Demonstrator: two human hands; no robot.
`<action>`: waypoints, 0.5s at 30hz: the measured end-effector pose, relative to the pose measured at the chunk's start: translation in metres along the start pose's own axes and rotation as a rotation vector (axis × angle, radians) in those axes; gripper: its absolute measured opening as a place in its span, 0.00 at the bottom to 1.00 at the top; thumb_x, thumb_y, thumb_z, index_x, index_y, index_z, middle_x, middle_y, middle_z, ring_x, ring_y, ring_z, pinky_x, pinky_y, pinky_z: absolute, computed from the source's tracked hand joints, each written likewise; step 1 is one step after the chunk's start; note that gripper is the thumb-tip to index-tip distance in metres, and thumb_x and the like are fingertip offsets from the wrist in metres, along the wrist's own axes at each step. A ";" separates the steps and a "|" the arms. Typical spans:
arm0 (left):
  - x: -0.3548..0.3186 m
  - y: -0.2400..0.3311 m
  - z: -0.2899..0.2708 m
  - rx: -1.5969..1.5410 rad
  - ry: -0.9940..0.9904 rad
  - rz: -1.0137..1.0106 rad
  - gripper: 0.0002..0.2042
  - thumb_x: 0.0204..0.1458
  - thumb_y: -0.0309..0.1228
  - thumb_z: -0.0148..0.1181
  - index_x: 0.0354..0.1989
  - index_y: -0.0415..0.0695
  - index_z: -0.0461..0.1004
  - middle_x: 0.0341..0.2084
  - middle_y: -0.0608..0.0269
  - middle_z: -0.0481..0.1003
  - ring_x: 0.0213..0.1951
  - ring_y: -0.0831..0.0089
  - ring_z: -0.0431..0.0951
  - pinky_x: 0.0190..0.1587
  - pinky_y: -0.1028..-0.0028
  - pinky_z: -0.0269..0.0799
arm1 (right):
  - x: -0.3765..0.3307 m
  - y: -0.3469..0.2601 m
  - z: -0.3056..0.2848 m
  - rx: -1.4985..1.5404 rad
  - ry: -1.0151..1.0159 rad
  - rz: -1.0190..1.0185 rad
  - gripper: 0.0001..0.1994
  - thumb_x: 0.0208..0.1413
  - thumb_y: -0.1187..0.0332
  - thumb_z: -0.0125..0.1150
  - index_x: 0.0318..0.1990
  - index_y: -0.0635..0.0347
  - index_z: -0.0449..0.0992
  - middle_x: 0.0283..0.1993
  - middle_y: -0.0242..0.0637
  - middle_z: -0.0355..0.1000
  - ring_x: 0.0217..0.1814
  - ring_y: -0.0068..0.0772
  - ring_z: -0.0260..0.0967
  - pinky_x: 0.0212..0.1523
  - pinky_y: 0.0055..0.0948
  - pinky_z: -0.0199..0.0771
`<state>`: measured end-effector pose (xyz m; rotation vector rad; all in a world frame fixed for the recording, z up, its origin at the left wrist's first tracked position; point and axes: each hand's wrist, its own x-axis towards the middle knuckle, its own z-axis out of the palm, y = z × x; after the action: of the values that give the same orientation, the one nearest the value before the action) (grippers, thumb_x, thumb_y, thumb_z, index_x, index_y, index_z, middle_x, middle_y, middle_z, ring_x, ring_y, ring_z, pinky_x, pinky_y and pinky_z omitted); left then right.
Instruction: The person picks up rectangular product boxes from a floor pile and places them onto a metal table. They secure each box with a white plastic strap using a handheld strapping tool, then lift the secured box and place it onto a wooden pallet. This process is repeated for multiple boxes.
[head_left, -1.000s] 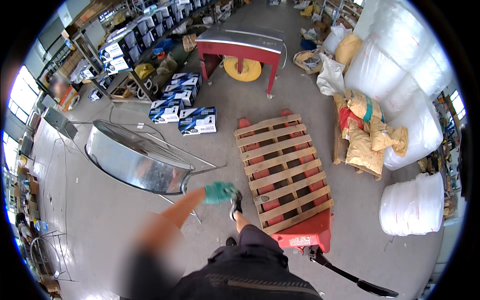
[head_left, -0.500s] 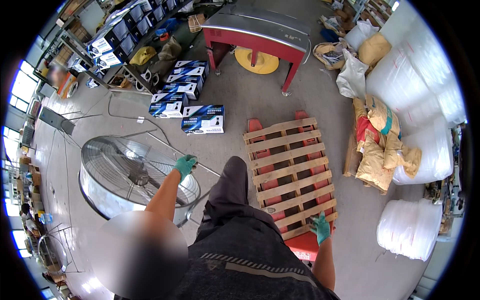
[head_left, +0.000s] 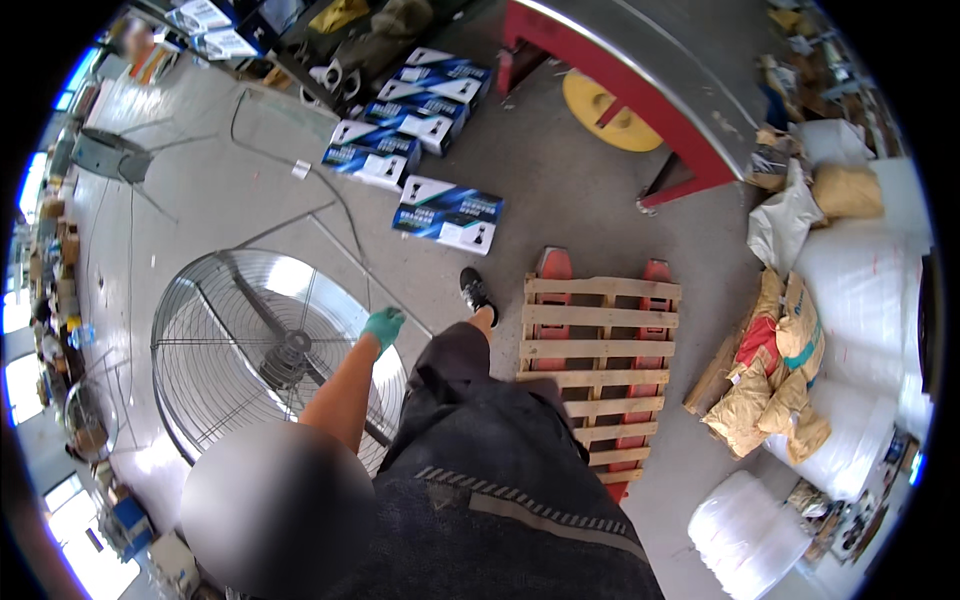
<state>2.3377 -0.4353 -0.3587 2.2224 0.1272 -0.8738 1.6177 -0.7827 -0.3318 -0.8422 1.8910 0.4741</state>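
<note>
My left hand (head_left: 383, 327), in a green glove, is held out over the near right part of a big round metal fan (head_left: 290, 345). Its fingers are curled together, and what they hold, if anything, is hidden. Close by runs a thin metal tube (head_left: 362, 265) of the fan's stand; whether the hand touches it I cannot tell. My right hand is out of sight. To my right, a wooden slatted pallet (head_left: 597, 348) lies over the red forks of a pallet truck (head_left: 555, 262).
Blue-and-white cartons (head_left: 448, 214) stand on the floor ahead. A red-framed metal-topped machine (head_left: 640, 60) is at the far right. Brown sacks (head_left: 770, 370) and plastic-wrapped rolls (head_left: 750, 535) line the right side. A cable (head_left: 335, 190) crosses the floor near the fan.
The view has turned and shifted, with the pallet and cartons now farther right. My right hand has left the pallet's near end and the picture. One shoe has come into view ahead.
</note>
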 end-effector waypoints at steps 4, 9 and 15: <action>0.030 0.046 -0.041 -0.009 -0.038 -0.041 0.18 0.64 0.36 0.58 0.56 0.37 0.77 0.38 0.56 0.82 0.37 0.70 0.79 0.44 0.70 0.74 | -0.033 -0.209 0.024 0.268 0.084 -0.160 0.19 0.67 0.44 0.52 0.41 0.49 0.75 0.34 0.29 0.74 0.37 0.31 0.72 0.33 0.39 0.77; 0.099 0.086 -0.076 0.042 -0.043 -0.070 0.17 0.65 0.36 0.57 0.57 0.39 0.76 0.40 0.58 0.82 0.39 0.69 0.80 0.46 0.70 0.74 | -0.125 -0.558 0.101 0.199 -0.067 -0.602 0.17 0.69 0.52 0.55 0.48 0.56 0.77 0.38 0.32 0.77 0.33 0.30 0.77 0.32 0.30 0.80; 0.124 0.086 -0.092 -0.293 0.090 -0.249 0.19 0.64 0.37 0.59 0.59 0.40 0.75 0.48 0.53 0.82 0.46 0.66 0.81 0.50 0.70 0.75 | -0.175 -0.824 0.298 0.079 -0.376 -0.777 0.21 0.68 0.52 0.58 0.58 0.59 0.72 0.53 0.41 0.76 0.45 0.37 0.79 0.46 0.40 0.83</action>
<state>2.5118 -0.4563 -0.3380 1.9954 0.5498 -0.8266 2.4539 -1.0939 -0.2809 -1.2460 1.1125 0.0607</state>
